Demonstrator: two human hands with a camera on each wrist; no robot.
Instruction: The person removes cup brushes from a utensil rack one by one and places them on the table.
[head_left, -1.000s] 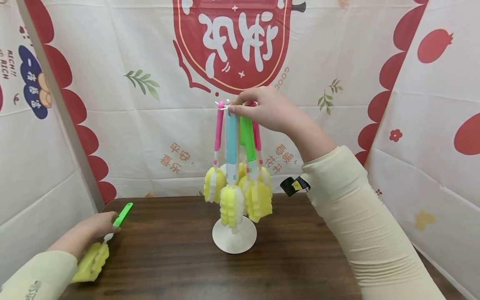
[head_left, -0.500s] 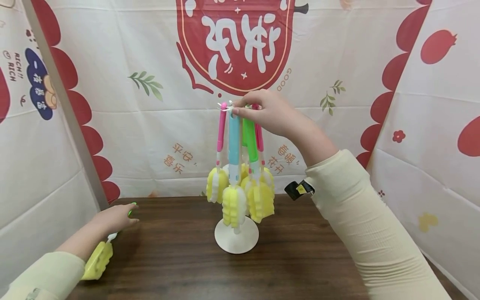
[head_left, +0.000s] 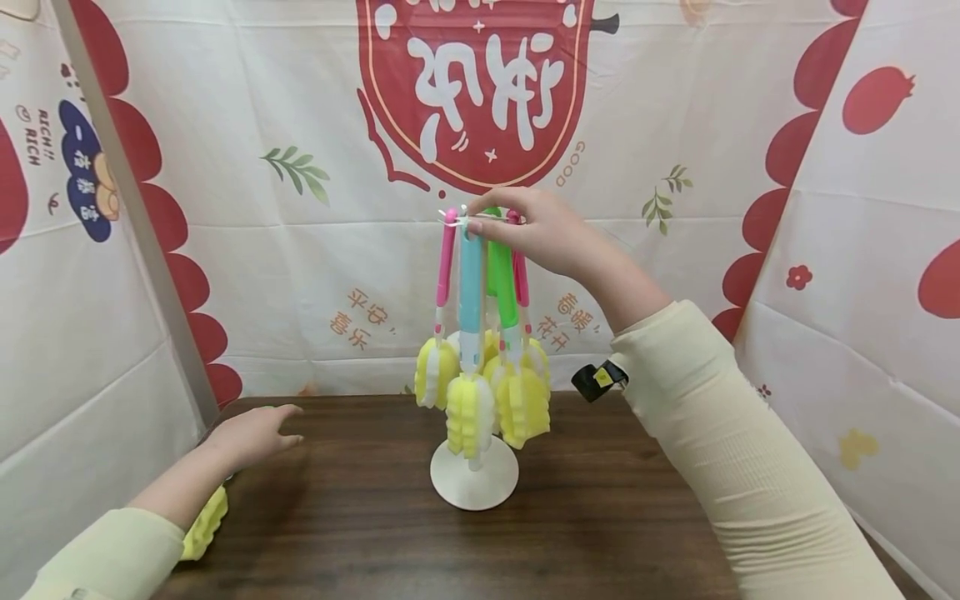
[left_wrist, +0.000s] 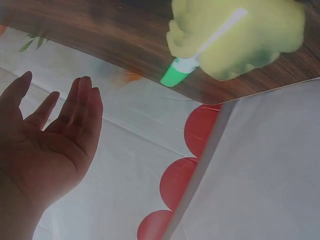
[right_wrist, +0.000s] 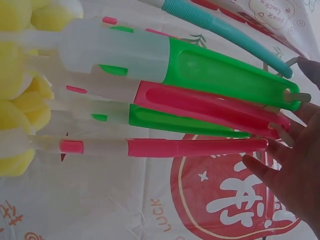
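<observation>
Main risk, as I read it: the white rack (head_left: 474, 479) is tall on one small round base and carries all its weight high; a sideways tug from the right hand (head_left: 543, 237) at the hook ring could tip it, or knock neighbouring brushes off their hooks; handles hang packed together, so an unhooked one could drag the next along. Second risk: the loose green-handled sponge brush (left_wrist: 235, 37) lies at the left edge of the tabletop (head_left: 360, 517), just beside the left forearm; a sleeve sweep could push it off. Right hand: fingers curled at the top of the rack, pinching around the top of the blue-handled brush (head_left: 470, 283); the wrist view shows fingertips against the handle ends of the green brush (right_wrist: 225, 75) and pink brush (right_wrist: 200, 147); exact grip point is hidden behind the fingers. Left hand (head_left: 255, 433): released, fingers straight and relaxed, holding nothing, low over the tabletop near the left corner; whether it touches the wood I cannot tell. Yellow sponge heads (head_left: 468, 404) hang clear above the base.
</observation>
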